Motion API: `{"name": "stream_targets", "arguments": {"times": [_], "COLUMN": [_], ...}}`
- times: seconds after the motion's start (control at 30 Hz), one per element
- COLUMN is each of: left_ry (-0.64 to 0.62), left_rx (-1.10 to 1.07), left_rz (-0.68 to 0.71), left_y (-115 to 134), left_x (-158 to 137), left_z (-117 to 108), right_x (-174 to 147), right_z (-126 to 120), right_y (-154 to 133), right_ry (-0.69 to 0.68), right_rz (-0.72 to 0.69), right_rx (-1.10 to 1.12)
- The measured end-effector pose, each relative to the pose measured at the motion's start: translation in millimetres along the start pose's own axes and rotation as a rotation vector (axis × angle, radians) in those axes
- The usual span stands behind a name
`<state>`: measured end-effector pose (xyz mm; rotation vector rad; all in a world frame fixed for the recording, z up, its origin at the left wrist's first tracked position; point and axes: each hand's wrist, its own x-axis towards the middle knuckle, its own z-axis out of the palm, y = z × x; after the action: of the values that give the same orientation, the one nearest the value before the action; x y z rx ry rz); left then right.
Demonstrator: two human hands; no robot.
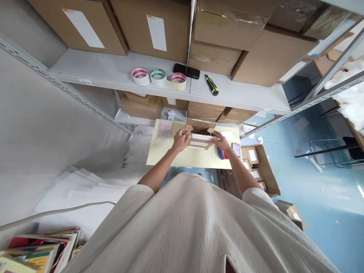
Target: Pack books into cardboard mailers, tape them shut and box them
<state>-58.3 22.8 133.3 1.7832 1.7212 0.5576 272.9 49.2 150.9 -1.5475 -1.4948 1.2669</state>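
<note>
Light grey metal shelving [96,65] rises behind a pale yellow rectangular table [157,153] in a room with a blue floor [294,180]. On the table, near its middle, sits a small brown cardboard box [200,143] with white labels, its top open and a flap raised at twelve o'clock. The left hand [181,140] holds the box at nine o'clock, fingers curled over the edge; the right hand [221,141] grips it at three.

Just beside the right hand, at four o'clock from the box, is a blue-and-red tape roll [222,153]; farther, just past three, lies a phone with a lit screen [236,149].

On the shelf above, three pale tape rolls [158,76] stand between ten and eleven o'clock, and a yellow-and-black utility knife [211,85] lies just past twelve. Well apart, between three and four, an open brown carton [270,167] holds smaller boxes [253,155].
</note>
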Motion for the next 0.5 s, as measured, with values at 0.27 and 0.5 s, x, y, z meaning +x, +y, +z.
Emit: {"name": "stream_targets", "arguments": {"times": [0.27, 0.5], "left_ry": [0.14, 0.177], "left_rx": [-0.356, -0.423], "left_rz": [0.048, 0.066], "left_y": [-23, -36], "left_x": [23, 33], "left_z": [23, 34], "right_x": [28, 35], "right_z": [13, 3], "right_y": [19, 17], "right_ry": [0.11, 0.031], "right_rz": [-0.05, -0.087], "right_rx": [-0.174, -0.373]}}
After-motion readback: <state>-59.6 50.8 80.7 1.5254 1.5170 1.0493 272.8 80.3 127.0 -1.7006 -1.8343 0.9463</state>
